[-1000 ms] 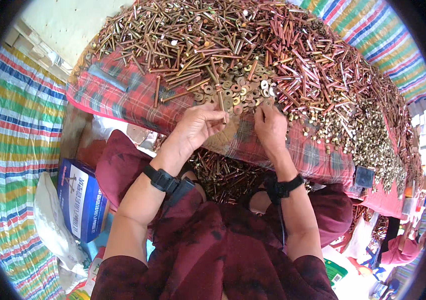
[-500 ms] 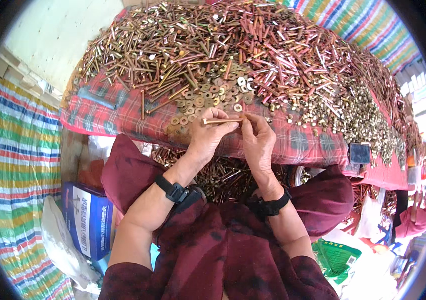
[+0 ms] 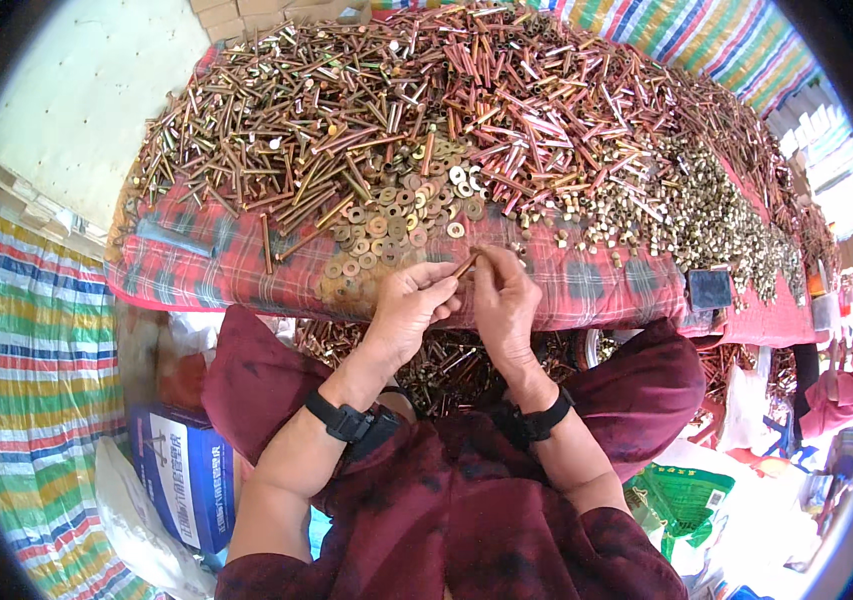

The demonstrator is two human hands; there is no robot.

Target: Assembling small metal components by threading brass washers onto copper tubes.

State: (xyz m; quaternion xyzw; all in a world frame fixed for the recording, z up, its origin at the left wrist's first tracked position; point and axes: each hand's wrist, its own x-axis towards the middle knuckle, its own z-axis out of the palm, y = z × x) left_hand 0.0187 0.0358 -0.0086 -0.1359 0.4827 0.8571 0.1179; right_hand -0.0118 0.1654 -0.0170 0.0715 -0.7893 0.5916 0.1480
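Note:
My left hand (image 3: 408, 312) is closed round a copper-coloured bolt (image 3: 465, 266), which slants up toward the right. My right hand (image 3: 506, 298) pinches the bolt's upper end between thumb and fingers; whether a small part sits there is hidden. Just beyond the hands, flat brass-coloured washers (image 3: 378, 226) lie in a loose heap at the edge of the red plaid cloth (image 3: 606, 285). Farther back spreads a large pile of copper-coloured bolts (image 3: 311, 120), with reddish metal tubes (image 3: 536, 115) to its right. Small nuts (image 3: 691, 205) are scattered on the right.
A dark square object (image 3: 709, 290) lies at the cloth's right front edge. Below the cloth, more metal parts (image 3: 451, 370) fill the space between my knees. A blue box (image 3: 181, 475) stands at lower left, a green bag (image 3: 679, 505) at lower right. Striped sheeting (image 3: 36, 370) hangs on the left.
The bolt has turned from nearly level to slanting, its right end raised. My left fingers now cover more of it. The view has shifted slightly.

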